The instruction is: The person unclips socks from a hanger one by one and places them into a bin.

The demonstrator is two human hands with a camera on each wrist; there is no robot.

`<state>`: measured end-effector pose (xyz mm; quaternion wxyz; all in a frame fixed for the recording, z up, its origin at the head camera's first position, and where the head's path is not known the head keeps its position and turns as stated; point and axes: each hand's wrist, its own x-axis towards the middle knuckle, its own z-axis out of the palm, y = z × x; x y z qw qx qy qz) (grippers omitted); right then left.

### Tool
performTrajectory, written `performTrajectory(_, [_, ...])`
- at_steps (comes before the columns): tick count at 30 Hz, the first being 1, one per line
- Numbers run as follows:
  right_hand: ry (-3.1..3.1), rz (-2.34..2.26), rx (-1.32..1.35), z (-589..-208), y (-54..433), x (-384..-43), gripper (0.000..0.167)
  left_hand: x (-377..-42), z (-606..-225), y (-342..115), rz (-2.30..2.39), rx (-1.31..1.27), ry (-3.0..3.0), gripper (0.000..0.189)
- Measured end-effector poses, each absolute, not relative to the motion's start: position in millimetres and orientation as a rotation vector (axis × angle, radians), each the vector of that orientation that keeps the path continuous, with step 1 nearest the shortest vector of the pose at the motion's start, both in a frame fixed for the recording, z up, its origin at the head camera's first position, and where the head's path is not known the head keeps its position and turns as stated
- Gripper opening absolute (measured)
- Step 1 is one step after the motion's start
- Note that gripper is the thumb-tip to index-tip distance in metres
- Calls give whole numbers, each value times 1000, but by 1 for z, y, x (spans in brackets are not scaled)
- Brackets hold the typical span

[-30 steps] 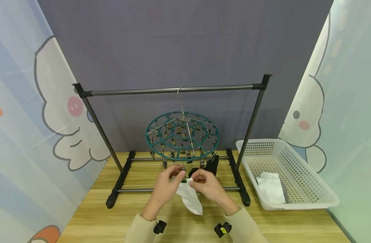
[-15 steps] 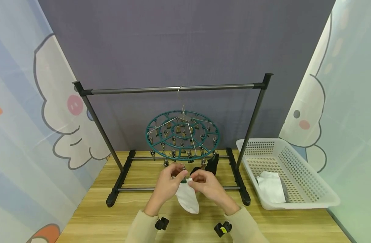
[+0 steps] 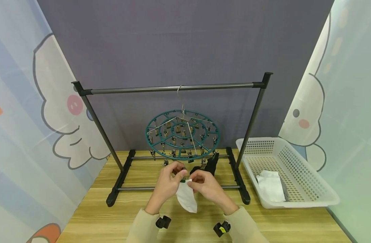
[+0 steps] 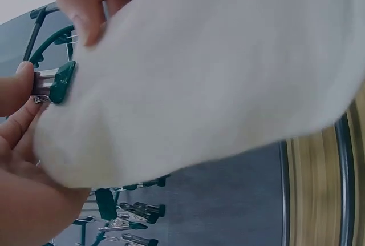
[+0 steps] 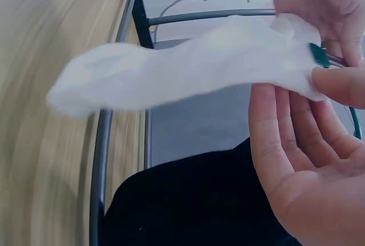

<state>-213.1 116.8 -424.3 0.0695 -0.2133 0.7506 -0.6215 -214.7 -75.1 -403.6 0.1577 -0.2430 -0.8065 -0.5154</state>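
Observation:
A white sock [image 3: 186, 197] hangs down between the two hands, below the front of a round green clip hanger [image 3: 183, 158]. My left hand [image 3: 169, 180] pinches a metal clip [image 4: 52, 83] by its handles, thumb on one side and fingers on the other. The clip's green tips overlap the sock's top edge. My right hand [image 3: 205, 185] pinches that same edge just to the right, thumb over fingers. In the right wrist view the sock [image 5: 171, 80] stretches sideways from the right fingers. Behind the right hand hang black socks [image 3: 212, 164], partly hidden.
The hanger hooks onto the bar [image 3: 136, 90] of a dark metal rack standing on the wooden table [image 3: 91, 219]. Several clips dangle from its rings. A white basket [image 3: 307, 168] at the right holds white cloth [image 3: 270, 185] with something grey beneath.
The sock's lower end has swung left and settled. Both hands stay almost in place, keeping hold of the clip and the sock's edge.

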Motion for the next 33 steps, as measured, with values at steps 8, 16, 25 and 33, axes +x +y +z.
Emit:
performTrajectory(8, [2347,-1783,-682,-426,129,-209,12,-213,-399,-74,-1460,-643,-2290,12])
performTrajectory(16, [2432,-1719,-682,-421,148,-204,10,-213,-403,-76,-1509,-580,-2276,19])
performTrajectory(25, [2459,-1716,-621,-406,170,-196,14,-211,-404,-81,-1572,-484,-2260,23])
performTrajectory(33, [2507,-1765,-680,-398,196,-195,15,-211,-406,-87,-1580,-398,-2260,21])
